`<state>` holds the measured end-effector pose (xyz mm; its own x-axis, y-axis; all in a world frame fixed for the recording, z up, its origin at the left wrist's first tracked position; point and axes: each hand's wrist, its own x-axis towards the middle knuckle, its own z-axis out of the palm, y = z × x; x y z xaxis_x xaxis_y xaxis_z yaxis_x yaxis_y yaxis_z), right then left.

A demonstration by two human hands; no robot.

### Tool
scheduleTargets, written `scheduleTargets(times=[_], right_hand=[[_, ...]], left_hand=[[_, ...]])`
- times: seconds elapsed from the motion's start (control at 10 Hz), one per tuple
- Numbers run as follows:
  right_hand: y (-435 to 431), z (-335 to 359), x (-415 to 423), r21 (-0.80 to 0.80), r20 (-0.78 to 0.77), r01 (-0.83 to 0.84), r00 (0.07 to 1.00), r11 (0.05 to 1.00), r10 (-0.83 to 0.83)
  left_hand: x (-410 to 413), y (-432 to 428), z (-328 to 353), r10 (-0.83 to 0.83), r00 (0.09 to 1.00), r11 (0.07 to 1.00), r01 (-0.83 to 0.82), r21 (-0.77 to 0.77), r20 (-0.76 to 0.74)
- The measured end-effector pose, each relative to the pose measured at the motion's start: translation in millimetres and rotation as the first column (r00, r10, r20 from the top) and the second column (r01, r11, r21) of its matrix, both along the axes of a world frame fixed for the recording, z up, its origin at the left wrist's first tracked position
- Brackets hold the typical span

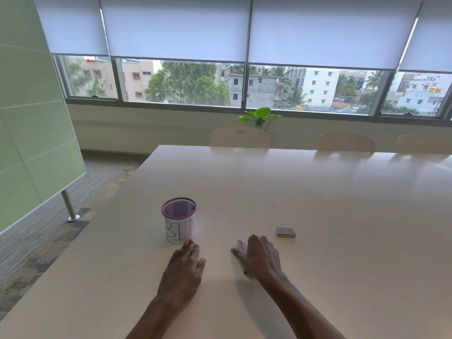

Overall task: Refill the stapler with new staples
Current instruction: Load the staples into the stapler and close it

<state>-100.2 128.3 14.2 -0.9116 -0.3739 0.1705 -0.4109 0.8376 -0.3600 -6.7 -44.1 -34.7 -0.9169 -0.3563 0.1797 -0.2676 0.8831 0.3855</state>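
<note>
Pale beige worktop (pixel 305 192) stretches toward a wide window. My left hand (pixel 183 267) lies flat and open, holding nothing, fingertips just short of a purple mesh cup (pixel 179 220) labelled BIN. My right hand (pixel 260 259) arches loosely over a small silvery object (pixel 241 244), mostly hidden beneath it; whether I grip it I cannot tell. Near its fingertips, further out to the right, lies a small staple box (pixel 285 232).

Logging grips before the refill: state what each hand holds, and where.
Left hand: nothing, flat on the table. Right hand covers a small metallic object; grip cannot be told.
</note>
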Motion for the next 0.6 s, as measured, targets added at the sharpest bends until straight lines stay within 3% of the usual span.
scheduleTargets(times=[0.2, 0.6], right_hand=[[15.5, 10.3, -6.8, -0.038, 0.041, 0.062, 0.997, 0.997, -0.060], [16.9, 2.7, 4.7, 0.054, 0.095, -0.009, 0.995, 0.998, 0.004]], left_hand=[[0.2, 0.8, 1.2, 0.003, 1.000, 1.000, -0.003, -0.002, 0.005], [1.8, 3.9, 6.5, 0.022, 1.000, 1.000, -0.022, -0.017, 0.003]])
